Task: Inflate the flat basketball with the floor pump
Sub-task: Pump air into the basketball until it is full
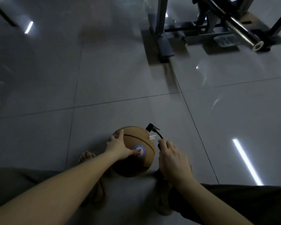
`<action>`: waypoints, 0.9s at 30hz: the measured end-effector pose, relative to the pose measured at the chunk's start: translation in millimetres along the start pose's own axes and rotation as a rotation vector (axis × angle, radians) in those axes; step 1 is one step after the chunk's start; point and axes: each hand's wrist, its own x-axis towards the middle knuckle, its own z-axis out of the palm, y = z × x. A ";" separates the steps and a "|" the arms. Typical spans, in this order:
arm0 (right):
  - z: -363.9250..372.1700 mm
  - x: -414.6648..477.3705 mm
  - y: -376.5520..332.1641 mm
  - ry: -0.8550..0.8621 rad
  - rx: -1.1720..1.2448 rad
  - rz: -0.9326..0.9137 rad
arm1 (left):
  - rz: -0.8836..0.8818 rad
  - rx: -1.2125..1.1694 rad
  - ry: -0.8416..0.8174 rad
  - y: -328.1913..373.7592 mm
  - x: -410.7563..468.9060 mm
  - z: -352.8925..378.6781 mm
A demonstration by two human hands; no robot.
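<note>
A brown basketball (136, 140) sits on the tiled floor between my feet. My left hand (118, 146) rests on its left side with fingers spread, and the thumb reaches a round blue-rimmed gauge (140, 151) in front of the ball. A black pump head (149, 127) sits at the ball's far top edge beside small white pieces. From it a black hose (159, 135) curves down into my right hand (173, 161). That hand is curled round a black part of the pump (159, 146), which it mostly hides.
A metal gym machine frame (165, 44) with a steel bar (243, 31) stands on the floor at the far right. My feet in sandals (86, 157) flank the ball. Glossy grey tiles (120, 78) with light reflections stretch ahead and left.
</note>
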 end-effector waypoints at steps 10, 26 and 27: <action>-12.7 11.4 -7.5 -0.004 0.002 0.047 | -0.136 0.056 0.054 30.6 -5.2 15.6; -145.6 -9.1 -46.6 0.255 -0.083 -0.080 | -0.066 -0.041 0.020 14.7 -17.3 1.1; -142.5 -11.3 -45.7 0.256 -0.081 -0.073 | -0.063 -0.037 0.029 14.3 -17.8 1.5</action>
